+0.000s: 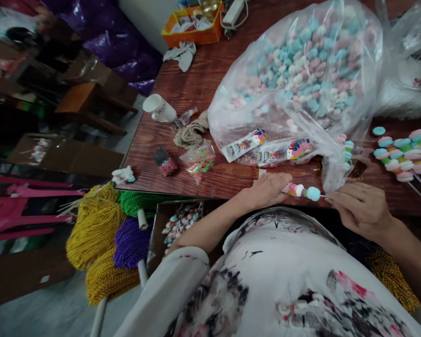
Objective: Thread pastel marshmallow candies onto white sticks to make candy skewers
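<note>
Fingers of the right hand (pixel 363 206) are pinched on the stick (pixel 323 196) of candy skewer (pixel 313 194), near front edge of table (pixel 231 179); left hand (pixel 271 189) clasps its other end, with bare wood beside.

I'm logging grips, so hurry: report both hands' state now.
Left hand: closed, holding the printed wrapper.
Right hand: closed, pinching the candy skewer by its stick.

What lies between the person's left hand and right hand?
In the head view, a candy skewer spans the gap between left hand and right hand.
</note>
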Motion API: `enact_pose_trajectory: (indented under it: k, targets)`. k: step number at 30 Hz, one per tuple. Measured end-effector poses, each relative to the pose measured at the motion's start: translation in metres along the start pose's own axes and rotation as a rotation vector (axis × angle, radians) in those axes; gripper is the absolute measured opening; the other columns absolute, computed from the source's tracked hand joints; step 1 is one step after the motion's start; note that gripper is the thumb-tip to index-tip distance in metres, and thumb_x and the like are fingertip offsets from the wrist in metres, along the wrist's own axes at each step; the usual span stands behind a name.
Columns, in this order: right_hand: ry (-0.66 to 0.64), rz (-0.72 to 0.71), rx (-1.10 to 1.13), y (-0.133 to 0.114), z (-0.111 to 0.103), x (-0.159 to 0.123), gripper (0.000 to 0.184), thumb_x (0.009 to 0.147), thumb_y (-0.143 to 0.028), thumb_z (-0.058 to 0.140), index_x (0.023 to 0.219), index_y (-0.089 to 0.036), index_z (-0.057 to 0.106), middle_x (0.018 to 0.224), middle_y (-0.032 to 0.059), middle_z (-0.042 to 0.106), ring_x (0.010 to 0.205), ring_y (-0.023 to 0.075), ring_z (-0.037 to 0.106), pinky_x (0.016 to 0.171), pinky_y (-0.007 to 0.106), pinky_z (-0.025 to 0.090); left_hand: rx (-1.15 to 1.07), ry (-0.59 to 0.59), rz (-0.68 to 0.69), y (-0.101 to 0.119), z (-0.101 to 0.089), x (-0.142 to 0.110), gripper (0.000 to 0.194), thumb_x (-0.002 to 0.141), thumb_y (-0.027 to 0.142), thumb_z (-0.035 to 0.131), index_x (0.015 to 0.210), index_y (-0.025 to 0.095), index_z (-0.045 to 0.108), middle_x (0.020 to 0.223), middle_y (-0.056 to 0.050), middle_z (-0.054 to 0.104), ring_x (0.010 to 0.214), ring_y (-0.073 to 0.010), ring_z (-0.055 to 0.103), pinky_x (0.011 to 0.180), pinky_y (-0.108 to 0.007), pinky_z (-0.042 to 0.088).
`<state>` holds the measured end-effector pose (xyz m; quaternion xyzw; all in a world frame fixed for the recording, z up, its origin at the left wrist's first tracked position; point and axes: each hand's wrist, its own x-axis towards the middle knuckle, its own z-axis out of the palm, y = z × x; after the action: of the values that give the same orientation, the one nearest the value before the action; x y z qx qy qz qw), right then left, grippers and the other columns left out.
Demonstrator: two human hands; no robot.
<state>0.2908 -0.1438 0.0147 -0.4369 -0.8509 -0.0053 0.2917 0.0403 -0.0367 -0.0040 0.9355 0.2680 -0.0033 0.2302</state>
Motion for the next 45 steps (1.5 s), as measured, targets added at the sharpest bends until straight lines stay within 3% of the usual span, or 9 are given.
enact_pose_trajectory:
  k: [8, 14, 18, 26, 31, 34, 39, 42, 45]
  targets:
    - [-0.046, 0.057, -0.078, -0.015, 0.011, 0.021, 0.015, 0.082, -0.010, 0.054, 0.085, -0.018, 0.067, 0.077, 0.0041, 0.071, 0.065, 0.0153, 0.062, 0.062, 0.029, 0.042, 0.067, 0.008, -0.095, 0.010, 0.001, 0.004, 0.015, 0.083, 0.020, 0.056, 0.098, 0.018, 0.057, 0.090, -0.006, 0.068, 0.085, -0.0217, 0.065, 0.067, -0.030, 0.043]
    - [-0.024, 0.315, 0.142, -0.005, 0.002, 0.020, 0.007, 0.088, -0.018, 0.057, 0.089, -0.020, 0.064, 0.077, 0.0008, 0.072, 0.066, 0.0133, 0.066, 0.065, 0.025, 0.046, 0.252, 0.110, -0.120, 0.003, 0.004, -0.007, 0.023, 0.079, 0.020, 0.060, 0.101, 0.017, 0.055, 0.094, -0.008, 0.066, 0.092, -0.0230, 0.063, 0.071, -0.032, 0.046]
    - [-0.149, 0.295, 0.039, -0.008, 0.004, 0.018, 0.013, 0.091, -0.023, 0.052, 0.088, -0.020, 0.065, 0.075, 0.0015, 0.073, 0.064, 0.0149, 0.065, 0.063, 0.027, 0.041, 0.319, 0.177, -0.107, 0.003, 0.006, -0.007, 0.019, 0.082, 0.024, 0.057, 0.100, 0.017, 0.056, 0.090, -0.009, 0.064, 0.090, -0.0240, 0.063, 0.069, -0.033, 0.046]
    - [-0.462, 0.290, -0.158, -0.018, 0.011, 0.035, 0.026, 0.094, -0.025, 0.041, 0.087, -0.019, 0.065, 0.060, 0.0040, 0.067, 0.053, 0.0176, 0.059, 0.055, 0.030, 0.022, 0.247, 0.029, -0.145, 0.014, 0.006, -0.003, 0.024, 0.081, 0.016, 0.055, 0.105, 0.015, 0.053, 0.096, -0.011, 0.065, 0.093, -0.0256, 0.063, 0.072, -0.034, 0.046]
    - [-0.600, 0.312, -0.159, -0.025, 0.021, 0.055, 0.027, 0.094, -0.025, 0.039, 0.091, -0.018, 0.064, 0.065, 0.0068, 0.069, 0.055, 0.0191, 0.059, 0.056, 0.031, 0.018, 0.151, 0.034, -0.154, 0.017, 0.011, -0.003, 0.020, 0.084, 0.017, 0.052, 0.103, 0.016, 0.053, 0.097, -0.010, 0.066, 0.093, -0.0242, 0.064, 0.073, -0.033, 0.047]
    - [-0.591, 0.279, -0.108, -0.026, 0.032, 0.058, 0.027, 0.094, -0.023, 0.037, 0.094, -0.018, 0.064, 0.067, 0.0066, 0.069, 0.058, 0.0190, 0.060, 0.057, 0.031, 0.021, 0.064, 0.037, -0.147, 0.017, 0.013, -0.003, 0.016, 0.085, 0.022, 0.055, 0.099, 0.017, 0.054, 0.093, -0.008, 0.068, 0.088, -0.0218, 0.065, 0.071, -0.030, 0.046]
    - [-0.409, 0.171, -0.003, -0.011, 0.033, 0.045, 0.025, 0.091, -0.018, 0.040, 0.087, -0.018, 0.064, 0.074, 0.0057, 0.070, 0.067, 0.0175, 0.062, 0.063, 0.029, 0.031, -0.069, 0.055, -0.184, 0.011, 0.006, -0.010, 0.027, 0.082, 0.042, 0.064, 0.092, 0.018, 0.056, 0.090, -0.005, 0.068, 0.083, -0.0205, 0.065, 0.067, -0.029, 0.044]
    - [-0.336, 0.198, -0.045, -0.003, 0.026, 0.035, 0.022, 0.090, -0.019, 0.043, 0.088, -0.018, 0.064, 0.071, 0.0043, 0.070, 0.062, 0.0169, 0.060, 0.062, 0.029, 0.031, 0.014, 0.057, -0.244, 0.006, 0.004, -0.014, 0.019, 0.084, 0.036, 0.062, 0.092, 0.019, 0.057, 0.091, -0.006, 0.068, 0.086, -0.0221, 0.065, 0.069, -0.030, 0.045]
    - [-0.395, 0.255, -0.096, -0.004, 0.023, 0.031, 0.022, 0.092, -0.023, 0.042, 0.089, -0.018, 0.064, 0.061, 0.0031, 0.065, 0.053, 0.0165, 0.055, 0.057, 0.030, 0.026, 0.114, 0.086, -0.237, 0.006, 0.007, -0.015, 0.015, 0.085, 0.027, 0.057, 0.096, 0.018, 0.057, 0.094, -0.007, 0.068, 0.090, -0.0229, 0.064, 0.072, -0.032, 0.046]
